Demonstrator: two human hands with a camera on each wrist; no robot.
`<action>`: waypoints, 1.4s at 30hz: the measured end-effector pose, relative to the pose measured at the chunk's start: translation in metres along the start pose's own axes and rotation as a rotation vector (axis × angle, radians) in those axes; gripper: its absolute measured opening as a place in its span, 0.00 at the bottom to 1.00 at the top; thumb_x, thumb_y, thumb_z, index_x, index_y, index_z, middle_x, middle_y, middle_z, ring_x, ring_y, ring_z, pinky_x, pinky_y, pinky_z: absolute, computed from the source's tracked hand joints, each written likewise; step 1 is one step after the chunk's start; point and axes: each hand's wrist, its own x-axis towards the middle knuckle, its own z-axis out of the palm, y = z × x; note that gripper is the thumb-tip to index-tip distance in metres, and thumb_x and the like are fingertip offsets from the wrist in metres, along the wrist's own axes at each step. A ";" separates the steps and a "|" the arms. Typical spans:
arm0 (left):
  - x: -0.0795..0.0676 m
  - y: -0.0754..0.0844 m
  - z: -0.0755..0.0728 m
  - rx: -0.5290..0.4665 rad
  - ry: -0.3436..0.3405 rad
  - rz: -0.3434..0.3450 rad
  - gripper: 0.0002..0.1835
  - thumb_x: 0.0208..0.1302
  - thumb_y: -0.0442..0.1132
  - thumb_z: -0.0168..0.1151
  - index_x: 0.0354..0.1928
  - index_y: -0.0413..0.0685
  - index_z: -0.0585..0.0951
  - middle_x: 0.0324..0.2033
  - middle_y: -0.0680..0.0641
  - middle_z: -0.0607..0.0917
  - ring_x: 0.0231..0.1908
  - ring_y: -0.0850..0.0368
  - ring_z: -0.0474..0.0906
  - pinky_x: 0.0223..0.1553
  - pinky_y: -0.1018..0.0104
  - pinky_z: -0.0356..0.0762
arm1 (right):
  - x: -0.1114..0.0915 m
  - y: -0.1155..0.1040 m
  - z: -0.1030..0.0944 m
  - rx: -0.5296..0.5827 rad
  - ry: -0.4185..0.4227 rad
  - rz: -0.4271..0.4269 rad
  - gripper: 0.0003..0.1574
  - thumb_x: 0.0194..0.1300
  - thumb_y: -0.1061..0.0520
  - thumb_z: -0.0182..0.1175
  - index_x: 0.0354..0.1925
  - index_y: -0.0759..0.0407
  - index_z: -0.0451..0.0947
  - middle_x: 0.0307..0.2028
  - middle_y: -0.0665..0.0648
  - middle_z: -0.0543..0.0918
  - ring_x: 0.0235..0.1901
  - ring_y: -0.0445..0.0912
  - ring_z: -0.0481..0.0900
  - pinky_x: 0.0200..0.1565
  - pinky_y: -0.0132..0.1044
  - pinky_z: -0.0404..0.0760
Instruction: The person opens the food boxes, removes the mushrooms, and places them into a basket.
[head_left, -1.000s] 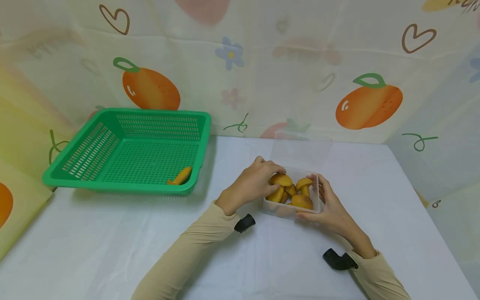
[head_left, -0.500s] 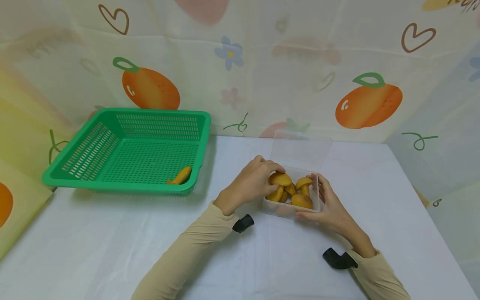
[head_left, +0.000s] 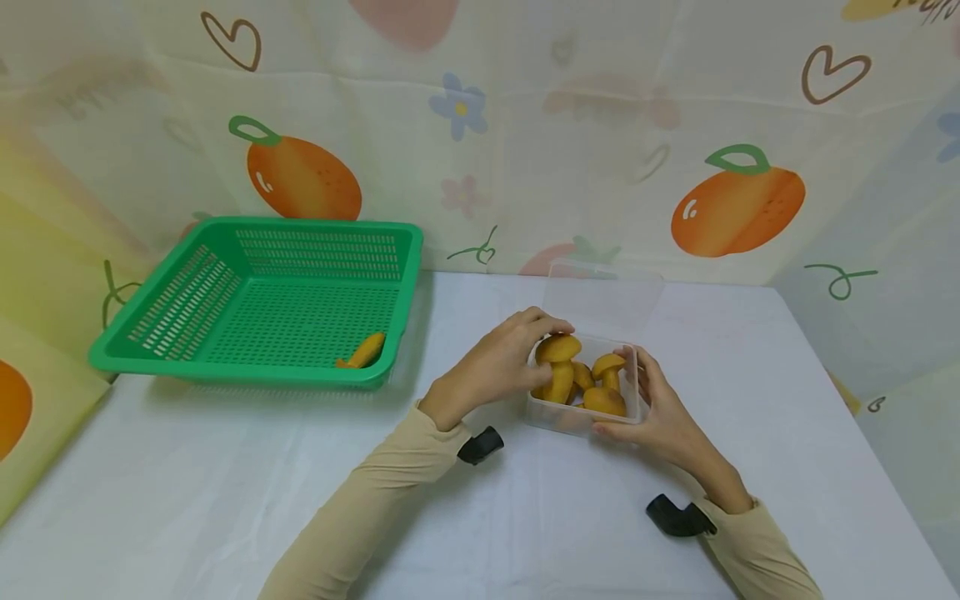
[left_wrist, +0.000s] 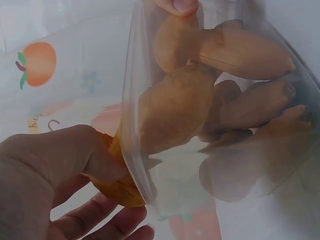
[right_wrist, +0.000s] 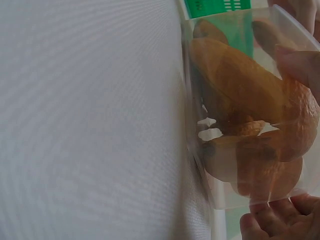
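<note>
My left hand [head_left: 501, 360] pinches a yellow-brown mushroom [head_left: 558, 348] by its cap at the left end of a clear plastic box [head_left: 558, 418]. In the left wrist view, this mushroom's cap [left_wrist: 120, 190] shows above the rim between thumb and fingers. Several more mushrooms [head_left: 604, 402] lie in the box, seen blurred through its wall. Around the box's right end, my right hand [head_left: 663, 421] grips with the thumb in front and the fingers behind. The right wrist view shows its thumb [right_wrist: 300, 65] against the box wall.
A green plastic basket [head_left: 255, 372] stands at the left, with one mushroom [head_left: 365, 351] in its front right corner. Behind the box is a clear lid [head_left: 600, 298]. A printed cloth [head_left: 517, 167] hangs behind the white table [head_left: 525, 517].
My left hand has risen slightly with the mushroom, whose stem now shows more. The right hand and the box have stayed in place.
</note>
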 end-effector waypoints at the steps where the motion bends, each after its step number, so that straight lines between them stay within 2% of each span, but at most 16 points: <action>1: 0.000 0.000 0.000 -0.001 -0.006 0.003 0.27 0.60 0.29 0.61 0.63 0.49 0.77 0.55 0.49 0.78 0.50 0.56 0.73 0.53 0.65 0.76 | 0.000 0.000 0.000 0.003 -0.003 0.002 0.68 0.48 0.63 0.77 0.74 0.67 0.44 0.72 0.67 0.58 0.74 0.65 0.51 0.70 0.69 0.51; 4: -0.002 0.000 -0.001 -0.003 -0.016 0.012 0.28 0.60 0.29 0.60 0.64 0.49 0.76 0.55 0.47 0.76 0.48 0.55 0.72 0.49 0.65 0.75 | 0.001 0.000 0.001 0.009 -0.011 0.011 0.68 0.49 0.62 0.77 0.74 0.66 0.43 0.72 0.67 0.57 0.75 0.66 0.49 0.70 0.70 0.50; 7: -0.003 0.000 -0.002 -0.008 -0.007 0.026 0.27 0.60 0.29 0.60 0.63 0.48 0.76 0.56 0.47 0.76 0.51 0.55 0.72 0.54 0.64 0.75 | 0.001 0.000 0.001 0.014 -0.012 0.013 0.68 0.49 0.62 0.77 0.74 0.66 0.43 0.72 0.67 0.57 0.75 0.65 0.49 0.70 0.70 0.49; 12: -0.005 -0.002 -0.005 -0.073 0.027 0.041 0.25 0.60 0.27 0.61 0.61 0.44 0.75 0.57 0.48 0.80 0.53 0.55 0.75 0.59 0.62 0.75 | 0.000 0.000 0.001 0.013 -0.007 0.016 0.68 0.48 0.62 0.78 0.74 0.65 0.44 0.72 0.66 0.58 0.75 0.65 0.49 0.71 0.69 0.50; 17: -0.007 -0.006 -0.010 -0.119 0.067 0.057 0.25 0.59 0.26 0.62 0.60 0.40 0.73 0.55 0.46 0.80 0.50 0.54 0.76 0.56 0.60 0.78 | 0.001 0.000 0.001 0.013 -0.004 0.021 0.68 0.48 0.62 0.78 0.74 0.64 0.44 0.72 0.66 0.58 0.75 0.64 0.49 0.71 0.69 0.50; 21: -0.010 -0.008 -0.014 -0.108 0.093 0.063 0.24 0.58 0.27 0.65 0.57 0.39 0.72 0.54 0.44 0.78 0.47 0.54 0.75 0.53 0.62 0.79 | 0.001 0.001 0.001 0.013 0.000 0.019 0.68 0.48 0.62 0.78 0.75 0.63 0.45 0.72 0.65 0.58 0.75 0.63 0.49 0.71 0.68 0.50; 29: -0.018 -0.011 -0.023 -0.121 0.106 0.005 0.24 0.58 0.29 0.69 0.54 0.41 0.71 0.51 0.46 0.80 0.44 0.54 0.77 0.49 0.66 0.79 | 0.001 -0.001 0.001 0.004 -0.003 0.031 0.68 0.49 0.61 0.78 0.75 0.62 0.45 0.72 0.65 0.58 0.76 0.64 0.48 0.71 0.67 0.50; 32: -0.020 -0.014 -0.024 -0.128 0.116 0.027 0.25 0.58 0.29 0.68 0.56 0.41 0.72 0.51 0.46 0.81 0.43 0.54 0.78 0.49 0.64 0.80 | 0.001 -0.002 0.001 0.005 -0.004 0.032 0.68 0.48 0.61 0.78 0.75 0.63 0.44 0.72 0.65 0.58 0.75 0.64 0.49 0.71 0.67 0.50; 37: -0.025 -0.017 -0.026 -0.063 0.120 0.052 0.25 0.59 0.32 0.69 0.60 0.45 0.77 0.51 0.45 0.80 0.44 0.56 0.76 0.45 0.66 0.79 | 0.001 -0.002 0.001 0.007 -0.003 0.027 0.68 0.48 0.62 0.78 0.75 0.63 0.45 0.72 0.65 0.58 0.75 0.64 0.50 0.71 0.68 0.50; 42: -0.028 -0.016 -0.028 -0.033 0.103 0.012 0.21 0.57 0.33 0.71 0.53 0.41 0.78 0.49 0.45 0.81 0.43 0.55 0.77 0.48 0.63 0.80 | 0.000 -0.002 0.001 0.005 -0.005 0.026 0.68 0.48 0.62 0.78 0.74 0.63 0.45 0.72 0.65 0.58 0.75 0.64 0.48 0.71 0.68 0.50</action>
